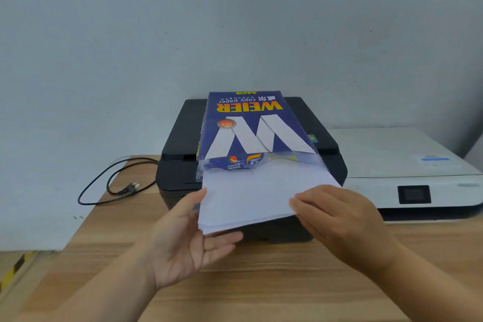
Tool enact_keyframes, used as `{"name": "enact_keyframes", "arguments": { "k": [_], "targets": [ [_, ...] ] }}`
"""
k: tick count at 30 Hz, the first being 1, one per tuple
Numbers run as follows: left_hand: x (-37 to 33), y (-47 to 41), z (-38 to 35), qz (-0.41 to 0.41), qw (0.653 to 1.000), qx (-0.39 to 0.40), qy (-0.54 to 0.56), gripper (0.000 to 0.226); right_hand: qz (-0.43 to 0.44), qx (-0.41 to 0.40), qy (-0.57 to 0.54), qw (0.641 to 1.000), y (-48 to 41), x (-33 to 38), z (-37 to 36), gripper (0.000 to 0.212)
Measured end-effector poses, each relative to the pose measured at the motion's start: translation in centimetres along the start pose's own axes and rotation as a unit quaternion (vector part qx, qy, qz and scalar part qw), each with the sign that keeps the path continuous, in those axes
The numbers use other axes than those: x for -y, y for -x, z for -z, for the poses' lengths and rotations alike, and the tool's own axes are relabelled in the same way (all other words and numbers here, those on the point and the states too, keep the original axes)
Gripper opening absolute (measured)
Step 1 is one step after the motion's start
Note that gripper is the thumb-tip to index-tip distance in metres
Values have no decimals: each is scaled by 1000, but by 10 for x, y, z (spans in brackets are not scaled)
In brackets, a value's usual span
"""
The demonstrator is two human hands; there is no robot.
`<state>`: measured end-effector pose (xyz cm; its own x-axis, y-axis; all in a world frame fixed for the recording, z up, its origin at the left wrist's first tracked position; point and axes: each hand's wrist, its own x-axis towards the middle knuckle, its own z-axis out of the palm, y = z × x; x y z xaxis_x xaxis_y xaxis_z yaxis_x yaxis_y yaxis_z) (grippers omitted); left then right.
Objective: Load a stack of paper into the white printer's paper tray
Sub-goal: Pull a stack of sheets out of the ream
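- our paper pack (251, 128) lies on top of the black printer (180, 138), torn end toward us, which puts the loose sheets within easy reach.
- a stack of paper (248, 198) sticks out of the torn wrapper and overhangs the black printer's front edge, so there is room for fingers underneath.
- our left hand (188, 238) is palm-up at the stack's near left corner: the thumb lies along the left edge and the fingers are loosely spread beneath, supporting the sheets so they do not sag.
- our right hand (337, 217) pinches the stack's right front corner, fingers pressed together on top; we cannot tell where the thumb sits below.
- the grip on two corners looks meant to keep the sheets squared as we draw them free of the wrapper.
- the white printer (407, 165) stands just beside the black one on our right, on the same wooden table (261, 282); its paper tray is not visibly open.
- we judge the job barely begun: the stack is at the pack, well short of the tray.
- a power cord (115, 180) lies unplugged on the left, clear of our path.
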<state>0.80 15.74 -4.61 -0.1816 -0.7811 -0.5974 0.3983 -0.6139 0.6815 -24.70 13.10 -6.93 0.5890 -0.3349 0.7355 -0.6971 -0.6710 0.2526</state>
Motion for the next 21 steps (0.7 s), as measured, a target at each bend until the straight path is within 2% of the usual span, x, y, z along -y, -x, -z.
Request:
{"name": "enact_keyframes", "arguments": {
  "k": [4, 6, 7, 8, 9, 10, 11, 12, 13, 14, 15, 16, 18, 19, 21],
  "targets": [
    [-7, -3, -10, -8, 999, 13, 36, 34, 16, 48, -6, 999, 5, 14, 20, 11],
    [-6, -4, -13, -18, 1000, 3, 17, 25, -3, 117, -31, 993, 4, 18, 34, 14],
    [-5, -4, -14, -26, 1000, -7, 3, 22, -60, 160, -62, 983, 1, 19, 44, 21],
    [-5, -4, -15, -32, 999, -12, -8, 20, -161, 204, -121, 958, -6, 17, 54, 27],
    [-4, -4, -14, -38, 999, -14, -17, 19, -286, 227, -207, 907, -12, 11, 64, 33],
    [-4, -4, -14, -43, 999, -14, -21, 19, -421, 192, -317, 828, -19, 3, 70, 34],
    [-4, -4, -13, -47, 999, -15, -22, 19, -530, 109, -420, 729, -20, -10, 69, 27],
    [-3, -4, -12, -49, 998, -17, -22, 19, -618, 15, -478, 624, -17, -24, 64, 21],
    [-3, -3, -11, -50, 998, -17, -21, 19, -685, -32, -505, 524, -13, -36, 59, 26],
    [-3, -3, -11, -50, 998, -15, -20, 19, -726, -27, -533, 435, -9, -43, 50, 36],
    [-2, -3, -10, -51, 998, -14, -19, 20, -740, 8, -565, 364, -6, -44, 44, 49],
    [-1, -3, -10, -50, 998, -14, -19, 20, -742, 52, -592, 310, -5, -41, 38, 61],
    [0, -2, -10, -50, 998, -15, -22, 20, -721, 122, -633, 256, -8, -30, 31, 73],
    [1, -2, -10, -49, 998, -17, -24, 21, -707, 137, -648, 249, -11, -24, 31, 72],
    [3, -1, -9, -48, 998, -21, -29, 22, -678, 136, -675, 258, -17, -15, 31, 60]
  ]
}}
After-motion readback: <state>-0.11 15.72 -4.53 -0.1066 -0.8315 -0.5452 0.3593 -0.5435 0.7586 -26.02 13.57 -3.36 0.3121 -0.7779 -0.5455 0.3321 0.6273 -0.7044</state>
